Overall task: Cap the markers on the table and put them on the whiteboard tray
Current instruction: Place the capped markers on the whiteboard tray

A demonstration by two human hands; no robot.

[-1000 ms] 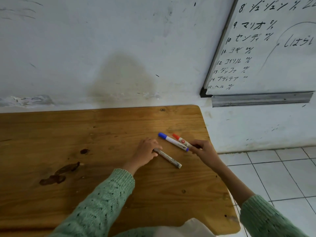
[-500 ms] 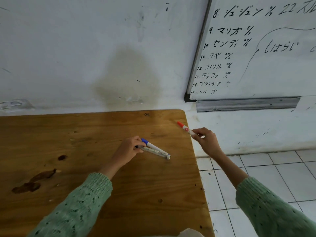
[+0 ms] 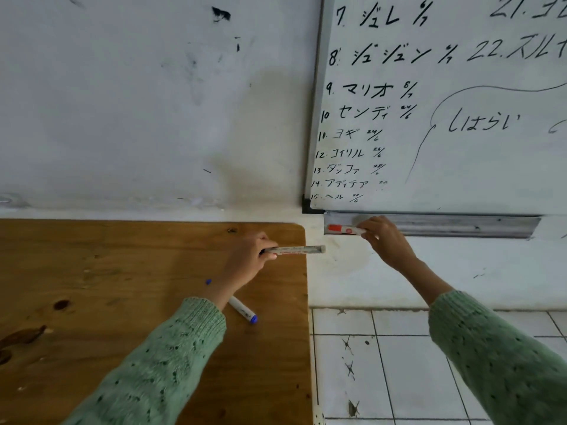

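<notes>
My right hand (image 3: 383, 240) grips the red marker (image 3: 340, 229) by its back end, holding it level at the left end of the grey whiteboard tray (image 3: 454, 226). Whether the marker rests on the tray, I cannot tell. My left hand (image 3: 250, 260) holds a worn grey-white marker (image 3: 299, 249) level above the wooden table (image 3: 122, 271), its far end poking past the table's right edge. The blue marker (image 3: 244, 311) lies on the table under my left wrist, partly hidden by it, with blue showing at both ends.
The whiteboard (image 3: 445, 102) with black writing hangs on the white wall to the right of the table. A gap separates the table's right edge from the tray. White floor tiles (image 3: 399, 363) lie below. Dark stains (image 3: 21, 335) mark the table's left side.
My right hand carried the red marker from the table up and right to the tray's left end. My left hand lifted the grey marker off the table, leaving the blue one lying there.
</notes>
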